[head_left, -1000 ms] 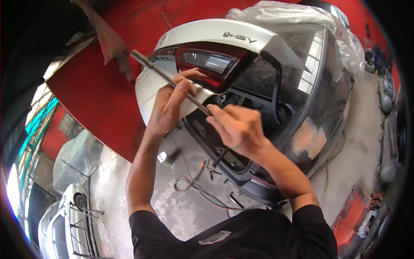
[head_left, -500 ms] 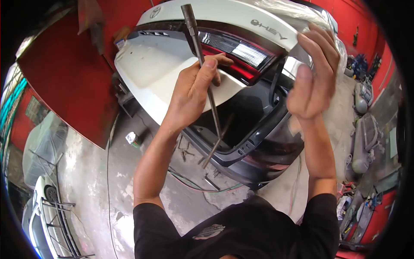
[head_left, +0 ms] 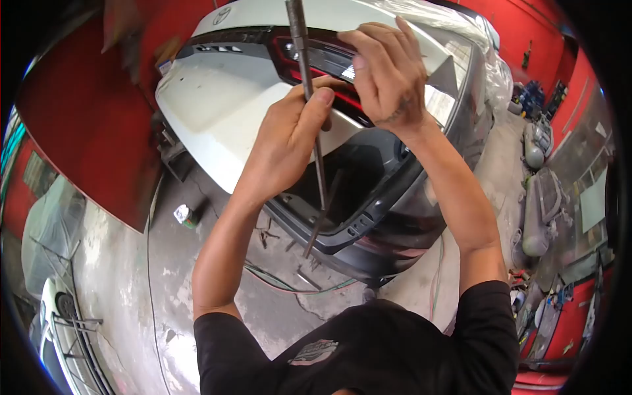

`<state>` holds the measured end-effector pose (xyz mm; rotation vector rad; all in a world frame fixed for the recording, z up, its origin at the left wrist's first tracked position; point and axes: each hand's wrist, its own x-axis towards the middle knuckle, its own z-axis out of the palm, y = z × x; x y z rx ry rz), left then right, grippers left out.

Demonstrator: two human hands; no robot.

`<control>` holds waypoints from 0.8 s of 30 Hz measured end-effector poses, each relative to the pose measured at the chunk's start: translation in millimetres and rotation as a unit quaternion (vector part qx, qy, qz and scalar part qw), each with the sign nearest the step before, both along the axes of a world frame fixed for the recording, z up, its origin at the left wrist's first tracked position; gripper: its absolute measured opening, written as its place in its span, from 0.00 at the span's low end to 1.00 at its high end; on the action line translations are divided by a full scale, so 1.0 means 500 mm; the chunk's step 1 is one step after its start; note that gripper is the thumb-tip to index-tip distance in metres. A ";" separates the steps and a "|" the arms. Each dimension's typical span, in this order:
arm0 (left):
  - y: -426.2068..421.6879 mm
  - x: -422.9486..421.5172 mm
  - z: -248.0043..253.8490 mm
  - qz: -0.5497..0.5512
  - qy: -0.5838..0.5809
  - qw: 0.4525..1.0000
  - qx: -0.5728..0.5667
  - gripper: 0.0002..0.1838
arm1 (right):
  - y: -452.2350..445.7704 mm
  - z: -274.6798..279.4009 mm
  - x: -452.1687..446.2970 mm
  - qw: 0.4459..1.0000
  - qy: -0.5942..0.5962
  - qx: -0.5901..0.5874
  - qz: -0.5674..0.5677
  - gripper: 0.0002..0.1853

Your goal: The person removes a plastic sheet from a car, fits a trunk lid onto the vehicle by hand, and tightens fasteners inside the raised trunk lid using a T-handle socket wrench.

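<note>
A long T-handle socket wrench is gripped in my left hand, its socket end pointing up and its cross handle down over the trunk opening. My left fingers wrap around the shaft in front of the raised white trunk lid. My right hand is lifted beside the red-and-clear tail light, partly covering it. Its fingers are bent, the thumb stands apart from them, and nothing shows between them. I cannot tell whether it touches the light.
The dark rear bumper lies below the trunk opening. A can, metal pieces and a hose are on the concrete floor. At the left hangs a large red panel. Car parts line the right wall.
My right hand has swung left from the lid's corner to in front of the tail light. My left hand keeps its hold on the wrench. The view has shifted slightly.
</note>
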<state>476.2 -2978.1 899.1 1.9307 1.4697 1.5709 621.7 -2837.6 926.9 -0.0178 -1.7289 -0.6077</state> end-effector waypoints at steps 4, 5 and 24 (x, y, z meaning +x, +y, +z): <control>0.007 -0.006 -0.012 -0.022 0.002 1.000 0.021 0.26 | 0.000 -0.004 0.022 0.999 -0.024 -0.015 0.032 0.14; 0.006 -0.003 -0.010 -0.027 0.003 0.999 0.020 0.28 | -0.002 -0.004 0.036 0.999 -0.016 -0.004 0.030 0.14; 0.005 -0.014 -0.018 -0.042 -0.010 0.999 -0.006 0.30 | 0.015 0.002 -0.001 0.996 -0.019 0.030 0.085 0.13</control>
